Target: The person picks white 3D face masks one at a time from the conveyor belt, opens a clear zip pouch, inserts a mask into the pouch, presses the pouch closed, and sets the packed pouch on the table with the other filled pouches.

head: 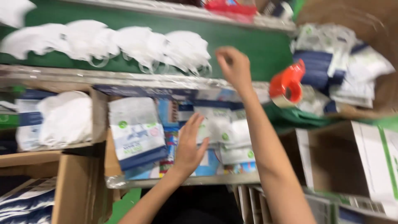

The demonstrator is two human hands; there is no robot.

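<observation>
My left hand (191, 143) lies flat with fingers spread on a pile of white mask packets (226, 132) in the middle of the bench. My right hand (233, 66) is raised over the green conveyor belt (244, 43), fingers loosely curled, nothing visible in it. A row of white cup-shaped masks (124, 43) lies on the belt to its left, the closest mask (188, 52) just beside the hand. A tilted stack of white and blue packets (137, 132) stands left of my left hand. The picture is blurred by motion.
A red tape dispenser (287, 85) sits right of my right arm. A brown carton full of packets (344, 66) is at the upper right, an open white-flapped carton (344, 157) below it. At left, a cardboard box holds masks (62, 118).
</observation>
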